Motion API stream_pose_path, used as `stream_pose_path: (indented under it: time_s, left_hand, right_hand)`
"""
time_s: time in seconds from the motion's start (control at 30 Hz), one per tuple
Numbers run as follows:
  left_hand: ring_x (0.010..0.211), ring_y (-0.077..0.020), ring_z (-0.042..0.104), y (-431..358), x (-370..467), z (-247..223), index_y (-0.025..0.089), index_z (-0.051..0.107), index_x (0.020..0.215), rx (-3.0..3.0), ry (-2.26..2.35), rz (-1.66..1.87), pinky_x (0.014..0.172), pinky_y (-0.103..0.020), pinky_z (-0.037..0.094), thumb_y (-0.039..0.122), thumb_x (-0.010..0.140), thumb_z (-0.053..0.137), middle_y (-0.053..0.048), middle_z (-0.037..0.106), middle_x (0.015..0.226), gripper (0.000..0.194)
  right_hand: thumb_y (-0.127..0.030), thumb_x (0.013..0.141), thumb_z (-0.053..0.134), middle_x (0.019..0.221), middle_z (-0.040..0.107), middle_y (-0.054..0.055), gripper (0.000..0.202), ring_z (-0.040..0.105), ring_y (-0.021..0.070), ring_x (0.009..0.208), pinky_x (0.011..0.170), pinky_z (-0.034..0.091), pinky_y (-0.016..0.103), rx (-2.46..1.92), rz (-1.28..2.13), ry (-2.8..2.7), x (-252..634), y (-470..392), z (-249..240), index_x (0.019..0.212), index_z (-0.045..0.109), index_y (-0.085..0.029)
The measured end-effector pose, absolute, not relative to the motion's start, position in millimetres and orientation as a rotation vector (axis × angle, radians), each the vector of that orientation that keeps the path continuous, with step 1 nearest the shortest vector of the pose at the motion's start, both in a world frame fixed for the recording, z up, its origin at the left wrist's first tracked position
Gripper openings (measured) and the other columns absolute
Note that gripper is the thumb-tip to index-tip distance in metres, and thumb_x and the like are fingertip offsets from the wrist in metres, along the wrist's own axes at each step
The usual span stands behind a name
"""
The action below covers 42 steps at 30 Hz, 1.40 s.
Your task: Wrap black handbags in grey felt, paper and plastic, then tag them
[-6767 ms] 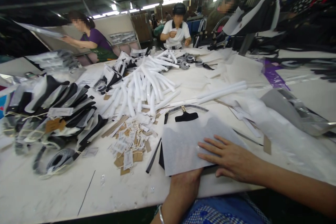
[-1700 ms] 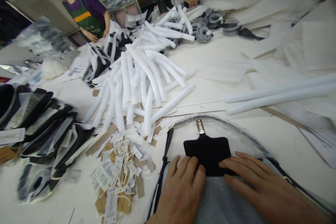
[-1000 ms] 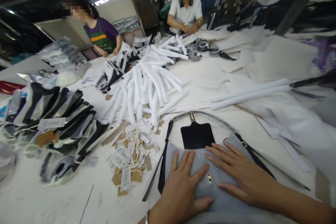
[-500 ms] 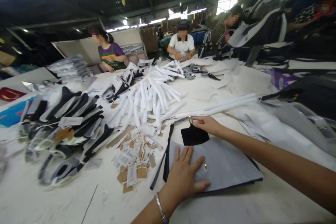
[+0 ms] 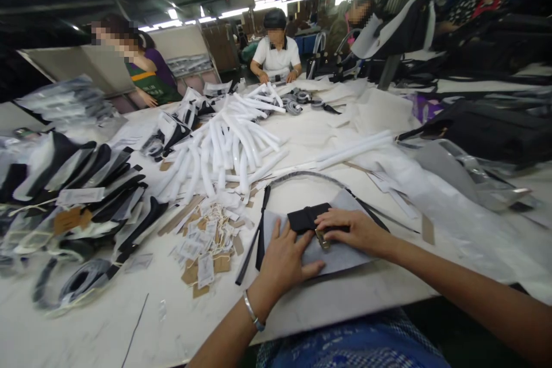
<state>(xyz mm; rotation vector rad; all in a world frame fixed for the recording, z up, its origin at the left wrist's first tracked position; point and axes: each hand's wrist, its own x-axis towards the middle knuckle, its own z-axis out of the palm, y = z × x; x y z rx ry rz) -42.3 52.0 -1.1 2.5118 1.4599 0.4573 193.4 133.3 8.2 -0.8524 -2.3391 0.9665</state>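
A handbag (image 5: 340, 261) with a grey-covered front lies flat near the table's front edge. Its black flap (image 5: 305, 218) is folded down over that front, with a gold metal clasp (image 5: 322, 240) at the tip. My right hand (image 5: 356, 230) grips the flap beside the clasp, fingers bent over it. Spread out on the left part of the bag is my left hand (image 5: 284, 256), open, pressing on the grey cover close to the clasp. A wrapped handle (image 5: 308, 173) arches behind the bag, and a dark strap (image 5: 250, 253) hangs off its left side.
Paper tags with strings (image 5: 209, 241) lie left of the bag. Behind them is a heap of white foam tubes (image 5: 233, 138). Black-and-grey wrapped straps (image 5: 86, 184) are piled at the left. Black bags (image 5: 474, 126) stand at the right. Several people work across the table (image 5: 190, 310).
My right hand has brought the flap forward and down onto the bag's front. The handle now arches up behind. My left hand stays spread on the bag. The view has shifted to the right.
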Motion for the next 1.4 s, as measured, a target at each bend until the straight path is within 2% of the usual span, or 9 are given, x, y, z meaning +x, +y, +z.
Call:
stream_pose_path:
  time_s: [0.17,0.3,0.47,0.53,0.77,0.93,1.03,1.2,1.4]
  left_hand:
    - [0.139,-0.0324,0.042,43.8,-40.3,-7.1,0.023,0.052,0.138,2.566,1.549,0.549,0.121,-0.064,0.017,0.065,0.084,0.063,-0.012,0.058,0.139,0.069]
    - [0.124,-0.0284,0.057,34.6,-38.5,-7.4,0.016,0.057,0.131,2.633,1.629,0.698,0.119,-0.059,0.028,0.064,0.091,0.054,-0.012,0.068,0.124,0.062]
    - [0.109,-0.0183,0.062,30.3,-40.5,0.3,0.022,0.045,0.143,2.879,1.254,0.584,0.105,-0.04,0.047,0.025,0.103,0.045,-0.006,0.067,0.124,0.04]
    - [0.108,-0.0179,0.061,30.8,-41.6,1.8,0.02,0.047,0.141,2.912,1.147,0.531,0.096,-0.035,0.051,0.019,0.104,0.042,-0.006,0.065,0.128,0.038]
    - [0.107,-0.0193,0.06,32.7,-37.0,-1.8,0.017,0.05,0.137,2.834,1.195,0.429,0.091,-0.035,0.053,0.024,0.104,0.041,-0.009,0.066,0.123,0.035]
    - [0.101,-0.0213,0.061,33.9,-30.0,2.4,0.019,0.055,0.131,2.799,1.25,0.373,0.082,-0.037,0.054,0.024,0.101,0.046,-0.007,0.067,0.116,0.031]
    - [0.099,-0.0207,0.061,34.2,-29.1,2.9,0.02,0.054,0.133,2.786,1.251,0.38,0.081,-0.036,0.055,0.021,0.098,0.051,-0.006,0.067,0.117,0.035]
    - [0.099,-0.0221,0.062,36.1,-32.5,-6.7,0.02,0.053,0.135,2.774,1.218,0.499,0.082,-0.036,0.055,0.017,0.094,0.052,-0.007,0.067,0.121,0.041]
    - [0.082,-0.019,0.064,46.5,-33.5,-28.9,0.017,0.061,0.124,2.909,1.136,0.809,0.067,-0.031,0.055,0.021,0.095,0.049,-0.006,0.072,0.105,0.032]
  right_hand:
    - [-0.045,0.094,0.064,0.12,0.072,0.004,0.025,0.064,0.0243,0.116,0.113,0.039,0.048,-0.802,0.847,-2.379,196.1,129.4,-2.3,0.108,0.076,-0.029]
    - [-0.042,0.095,0.064,0.118,0.073,0.003,0.022,0.065,0.0227,0.115,0.111,0.041,0.046,-0.76,0.801,-2.392,196.4,126.8,-7.8,0.108,0.076,-0.029]
    - [-0.039,0.099,0.059,0.12,0.071,0.005,0.023,0.063,0.0217,0.116,0.109,0.042,0.045,-0.707,0.732,-2.441,194.8,126.5,-11.6,0.113,0.074,-0.028]
    - [-0.038,0.1,0.057,0.122,0.071,0.006,0.024,0.062,0.0214,0.117,0.111,0.04,0.045,-0.701,0.699,-2.482,194.7,126.7,-12.6,0.115,0.073,-0.027]
    - [-0.024,0.099,0.059,0.122,0.069,0.007,0.023,0.063,0.0212,0.114,0.108,0.041,0.047,-0.628,0.557,-2.579,194.4,125.6,-15.1,0.117,0.072,-0.027]
    - [-0.019,0.097,0.06,0.116,0.069,0.009,0.016,0.063,0.0235,0.106,0.095,0.047,0.043,-0.587,0.357,-2.683,186.7,124.8,-6.5,0.104,0.074,-0.021]
    - [-0.018,0.096,0.062,0.105,0.071,0.008,0.011,0.062,0.0208,0.094,0.089,0.047,0.039,-0.478,0.285,-2.738,178.5,133.8,3.1,0.096,0.073,-0.018]
    - [-0.016,0.094,0.064,0.088,0.068,0.001,0.011,0.055,0.0153,0.081,0.074,0.045,0.027,-0.111,0.187,-2.877,169.0,156.3,14.8,0.084,0.068,-0.02]
    - [-0.013,0.095,0.057,0.083,0.063,0.002,0.015,0.051,0.017,0.077,0.072,0.043,0.028,0.004,0.094,-2.937,168.8,161.6,14.2,0.083,0.063,-0.019]
